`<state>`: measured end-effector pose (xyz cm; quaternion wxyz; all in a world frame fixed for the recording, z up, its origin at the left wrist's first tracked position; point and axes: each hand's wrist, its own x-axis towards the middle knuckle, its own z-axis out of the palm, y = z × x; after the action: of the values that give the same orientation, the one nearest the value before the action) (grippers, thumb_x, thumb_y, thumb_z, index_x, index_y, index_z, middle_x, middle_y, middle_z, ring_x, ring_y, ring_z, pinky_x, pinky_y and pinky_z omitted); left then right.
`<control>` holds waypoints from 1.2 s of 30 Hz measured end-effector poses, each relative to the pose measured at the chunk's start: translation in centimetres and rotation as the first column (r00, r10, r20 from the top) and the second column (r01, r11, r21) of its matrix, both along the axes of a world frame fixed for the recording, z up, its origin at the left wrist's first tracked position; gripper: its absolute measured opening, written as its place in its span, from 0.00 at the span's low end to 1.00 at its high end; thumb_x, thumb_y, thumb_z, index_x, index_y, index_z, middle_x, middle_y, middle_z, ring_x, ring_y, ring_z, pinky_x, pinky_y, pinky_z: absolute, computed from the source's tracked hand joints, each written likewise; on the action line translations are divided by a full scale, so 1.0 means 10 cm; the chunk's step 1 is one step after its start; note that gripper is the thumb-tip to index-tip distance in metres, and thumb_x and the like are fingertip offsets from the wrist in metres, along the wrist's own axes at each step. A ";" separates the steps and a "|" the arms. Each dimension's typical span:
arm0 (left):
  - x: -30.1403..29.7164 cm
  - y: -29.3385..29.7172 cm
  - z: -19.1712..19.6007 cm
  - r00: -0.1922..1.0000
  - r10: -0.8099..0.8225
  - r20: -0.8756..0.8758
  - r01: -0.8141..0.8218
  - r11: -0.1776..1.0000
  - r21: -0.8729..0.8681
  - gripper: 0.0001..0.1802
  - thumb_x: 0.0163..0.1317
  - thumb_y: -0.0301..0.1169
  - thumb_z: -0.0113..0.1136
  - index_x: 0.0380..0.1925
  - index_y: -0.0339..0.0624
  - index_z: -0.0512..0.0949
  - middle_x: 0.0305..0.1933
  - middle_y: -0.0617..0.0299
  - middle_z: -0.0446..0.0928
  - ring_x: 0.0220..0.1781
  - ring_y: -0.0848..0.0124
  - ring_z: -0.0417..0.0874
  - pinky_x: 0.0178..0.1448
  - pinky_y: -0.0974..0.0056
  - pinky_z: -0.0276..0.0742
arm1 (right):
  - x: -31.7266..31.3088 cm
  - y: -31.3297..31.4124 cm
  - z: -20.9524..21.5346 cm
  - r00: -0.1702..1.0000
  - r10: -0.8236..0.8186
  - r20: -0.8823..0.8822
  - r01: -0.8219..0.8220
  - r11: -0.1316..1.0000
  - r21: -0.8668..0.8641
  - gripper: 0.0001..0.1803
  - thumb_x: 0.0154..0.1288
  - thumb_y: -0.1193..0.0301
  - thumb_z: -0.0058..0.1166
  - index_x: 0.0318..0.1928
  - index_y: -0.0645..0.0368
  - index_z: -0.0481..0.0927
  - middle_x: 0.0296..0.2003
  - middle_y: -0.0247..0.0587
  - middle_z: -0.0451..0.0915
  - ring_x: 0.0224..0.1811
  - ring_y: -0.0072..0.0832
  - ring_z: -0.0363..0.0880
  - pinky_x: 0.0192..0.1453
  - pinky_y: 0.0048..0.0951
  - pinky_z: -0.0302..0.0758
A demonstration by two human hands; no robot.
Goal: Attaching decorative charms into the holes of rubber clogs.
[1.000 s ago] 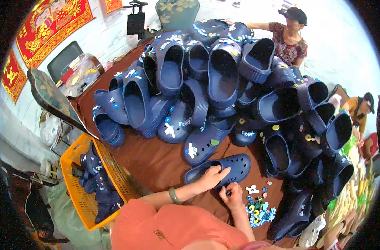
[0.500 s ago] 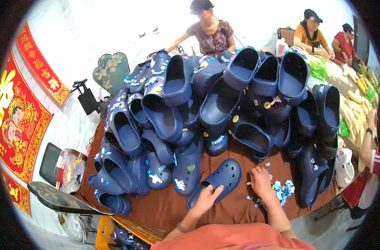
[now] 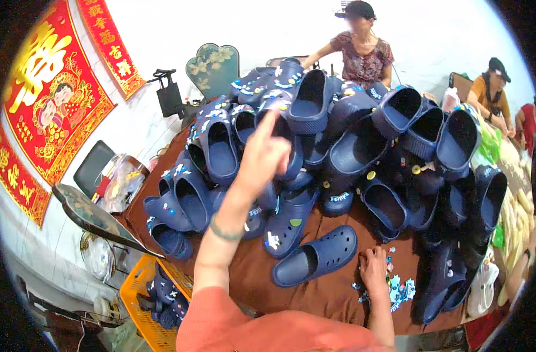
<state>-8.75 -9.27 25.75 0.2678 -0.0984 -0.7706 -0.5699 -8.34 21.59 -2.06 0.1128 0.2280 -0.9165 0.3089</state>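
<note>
I am watching the clog [image 3: 318, 258] lying left of the charms [image 3: 401, 290], toe slanting away rightward, nearer to the right hand [image 3: 373, 272], whose bent fingers' grip I cannot tell, while the left hand [image 3: 264, 155] is hovering, index apart.

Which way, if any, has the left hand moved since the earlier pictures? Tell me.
Yes: up the picture and leftward. The left hand was below and right of the green-charmed navy clog; now it is above and left of it.

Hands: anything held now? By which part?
Left hand: nothing visible in it. Right hand: fingers at the brown cloth, any hold can't be told. Plain dark-blue perforated clog beside it: unheld.
</note>
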 end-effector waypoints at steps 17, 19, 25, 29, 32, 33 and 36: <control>-2.28 -0.18 0.20 0.797 0.592 0.124 -0.314 0.580 -0.752 0.61 0.49 0.67 0.57 0.72 0.48 0.38 0.66 0.30 0.57 0.70 0.40 0.57 0.71 0.47 0.55 | -0.03 0.03 -0.05 0.999 -0.051 0.000 0.051 0.995 0.088 0.08 0.54 0.74 0.58 0.35 0.59 0.75 0.39 0.48 0.71 0.44 0.47 0.70 0.45 0.43 0.72; -2.29 -0.16 0.11 0.742 0.667 0.061 -0.425 0.539 -0.728 0.63 0.49 0.63 0.60 0.72 0.54 0.31 0.63 0.32 0.64 0.63 0.39 0.68 0.66 0.43 0.63 | -0.03 0.00 -0.05 0.999 -0.049 0.005 0.049 0.994 0.093 0.08 0.54 0.74 0.58 0.35 0.59 0.75 0.39 0.48 0.71 0.44 0.47 0.70 0.45 0.43 0.72; -2.24 -0.24 0.09 0.712 0.689 0.132 -0.481 0.616 -0.624 0.67 0.49 0.59 0.63 0.70 0.52 0.22 0.63 0.35 0.66 0.61 0.43 0.72 0.62 0.42 0.65 | -0.06 0.00 -0.13 1.000 -0.027 -0.002 0.027 0.993 0.111 0.16 0.46 0.76 0.60 0.38 0.58 0.72 0.40 0.49 0.69 0.46 0.47 0.69 0.45 0.44 0.73; -2.21 -0.33 0.12 0.738 0.658 0.152 -0.464 0.658 -0.593 0.70 0.47 0.59 0.63 0.69 0.41 0.21 0.56 0.32 0.72 0.59 0.43 0.74 0.64 0.51 0.66 | -0.05 0.00 -0.11 1.000 -0.024 0.010 0.023 0.993 0.119 0.15 0.47 0.76 0.58 0.39 0.58 0.73 0.39 0.49 0.69 0.45 0.46 0.69 0.46 0.45 0.73; -2.23 -0.37 0.19 0.735 0.648 0.200 -0.437 0.677 -0.592 0.70 0.46 0.58 0.65 0.69 0.40 0.24 0.58 0.32 0.70 0.61 0.44 0.72 0.66 0.52 0.65 | -0.04 -0.01 -0.11 1.000 -0.008 -0.005 0.009 0.994 0.109 0.15 0.48 0.77 0.57 0.40 0.58 0.73 0.40 0.49 0.69 0.45 0.46 0.69 0.45 0.44 0.73; -2.22 -0.36 0.21 0.733 0.645 0.214 -0.424 0.680 -0.598 0.70 0.45 0.58 0.65 0.69 0.40 0.24 0.59 0.32 0.69 0.62 0.44 0.71 0.66 0.53 0.64 | -0.05 -0.01 -0.12 1.000 -0.002 -0.020 0.005 0.994 0.112 0.16 0.48 0.77 0.57 0.40 0.59 0.73 0.40 0.48 0.70 0.45 0.46 0.69 0.45 0.44 0.74; -2.20 -0.28 0.24 0.725 0.646 0.240 -0.397 0.676 -0.620 0.70 0.44 0.58 0.66 0.70 0.40 0.25 0.60 0.32 0.67 0.63 0.45 0.70 0.67 0.55 0.63 | -0.04 -0.01 -0.11 0.999 -0.012 -0.029 0.015 0.993 0.118 0.15 0.50 0.77 0.56 0.41 0.59 0.74 0.40 0.48 0.70 0.44 0.46 0.70 0.44 0.42 0.74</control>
<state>-30.73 -12.06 28.18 0.2035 0.1947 -0.9297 -0.2375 -8.74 21.53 -3.13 0.1143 0.2325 -0.9330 0.2498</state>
